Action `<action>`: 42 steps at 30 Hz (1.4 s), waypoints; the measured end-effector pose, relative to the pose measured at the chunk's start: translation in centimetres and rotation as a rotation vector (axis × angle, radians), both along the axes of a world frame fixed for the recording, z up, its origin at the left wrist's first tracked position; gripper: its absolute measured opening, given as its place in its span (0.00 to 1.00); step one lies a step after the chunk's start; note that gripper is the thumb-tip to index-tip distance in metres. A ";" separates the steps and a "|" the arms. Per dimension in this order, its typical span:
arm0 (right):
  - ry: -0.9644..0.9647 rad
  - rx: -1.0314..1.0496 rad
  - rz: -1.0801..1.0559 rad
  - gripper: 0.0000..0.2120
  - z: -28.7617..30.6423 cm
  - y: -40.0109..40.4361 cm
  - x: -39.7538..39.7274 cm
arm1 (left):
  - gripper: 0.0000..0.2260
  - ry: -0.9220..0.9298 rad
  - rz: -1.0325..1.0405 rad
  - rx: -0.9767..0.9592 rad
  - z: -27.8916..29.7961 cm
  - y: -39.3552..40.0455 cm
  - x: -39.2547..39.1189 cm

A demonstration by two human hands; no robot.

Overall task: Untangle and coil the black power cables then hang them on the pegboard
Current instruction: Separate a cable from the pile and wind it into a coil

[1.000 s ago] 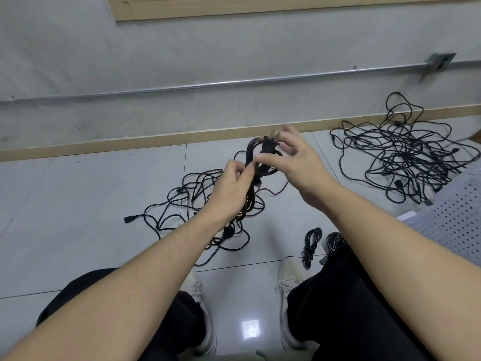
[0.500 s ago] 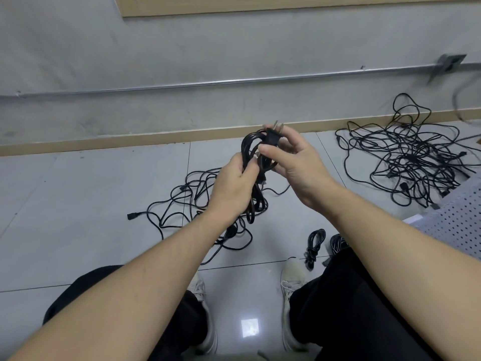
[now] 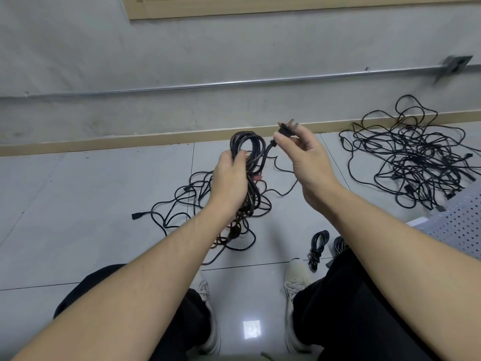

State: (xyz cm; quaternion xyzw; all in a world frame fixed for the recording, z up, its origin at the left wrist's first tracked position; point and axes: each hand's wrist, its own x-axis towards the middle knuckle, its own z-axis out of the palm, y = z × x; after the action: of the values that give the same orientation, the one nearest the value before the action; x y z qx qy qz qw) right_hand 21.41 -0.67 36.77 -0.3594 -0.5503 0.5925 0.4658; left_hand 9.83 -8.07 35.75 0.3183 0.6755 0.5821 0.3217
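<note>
Left hand (image 3: 231, 178) grips a coil of black cable (image 3: 247, 152), fingers wrapped round the bundled loops so they stay stacked; the loop tops stand up above the fist. Right hand (image 3: 307, 157), just beside it, pinches the plug (image 3: 285, 131) between thumb and fingers, prongs up, with a short run of cord leading back to the coil. Judged: the free end is held apart so it can be wrapped round the bundle or tucked through to lock it.

Below the hands, near the shoes: a finished small coil (image 3: 317, 246) lies on the floor (image 3: 78, 204), a second one partly hidden behind the right knee. Likely parked within reach for hanging later.

At right edge, a perforated white panel (image 3: 463, 225), probably the pegboard, lying low; no hooks visible.

Under and beyond the left hand, a loose tangle (image 3: 197, 201) spreads on the tiles, one connector end trailing left. Whether the held coil's tail runs into it cannot be told.

Farther right, by the wall skirting, a bigger tangled heap (image 3: 411, 157), untouched. Much of the task remains.
</note>
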 end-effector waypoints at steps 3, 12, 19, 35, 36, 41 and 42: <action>-0.006 0.045 0.031 0.13 0.2 -0.3 0.1 | 0.10 0.147 0.035 -0.044 0.1 0.2 -0.6; -0.196 0.173 0.200 0.15 0.2 -1.9 -0.3 | 0.21 0.401 0.075 -0.142 -0.6 0.3 -1.4; -0.289 -0.256 0.310 0.20 0.8 -2.1 -0.1 | 0.11 0.499 0.031 -0.070 -0.5 -0.6 -0.5; -0.286 -0.152 0.129 0.18 0.8 -2.8 -1.3 | 0.09 0.423 0.107 -0.057 -0.8 0.0 0.8; -0.277 -0.141 0.114 0.17 0.9 -2.7 -1.4 | 0.09 0.408 0.118 -0.050 -0.8 0.0 0.8; -0.221 -0.167 0.106 0.17 1.1 -2.5 -1.9 | 0.09 0.383 0.149 -0.021 -0.7 -0.2 0.8; -0.228 -0.150 0.109 0.17 1.1 -2.5 -1.8 | 0.09 0.388 0.143 -0.012 -0.7 -0.2 0.7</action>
State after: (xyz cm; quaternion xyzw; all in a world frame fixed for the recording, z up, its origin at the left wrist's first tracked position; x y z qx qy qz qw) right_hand 19.56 -3.15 37.92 -0.4277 -0.5726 0.6117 0.3391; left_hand 10.50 -8.31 35.07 0.3737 0.7491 0.5274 0.1454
